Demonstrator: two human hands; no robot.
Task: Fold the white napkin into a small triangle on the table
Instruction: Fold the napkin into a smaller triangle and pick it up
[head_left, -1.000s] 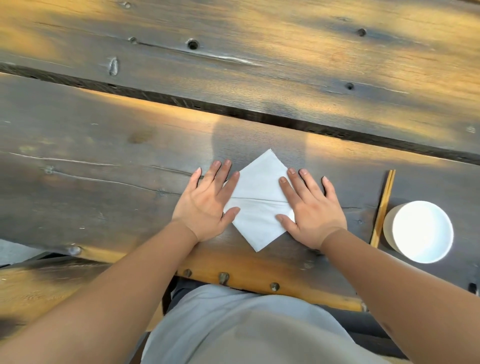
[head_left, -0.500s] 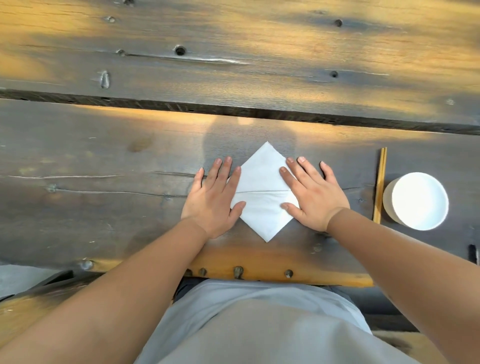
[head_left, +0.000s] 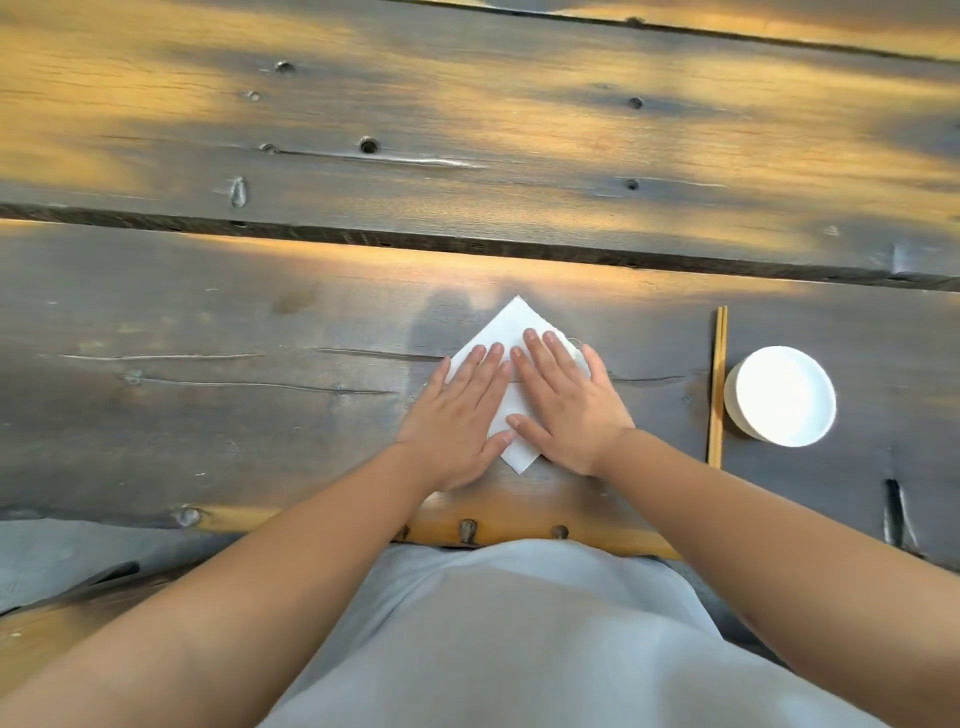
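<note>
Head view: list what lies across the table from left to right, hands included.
left hand → napkin → right hand → chopsticks → white bowl. Both hands lie flat on the napkin, which shows between them.

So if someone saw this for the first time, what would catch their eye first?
Probably the white napkin, turned like a diamond near the table's front edge, with the left hand and right hand pressed flat on it, side by side. Next, the white bowl at the right, with wooden chopsticks beside it.
</note>
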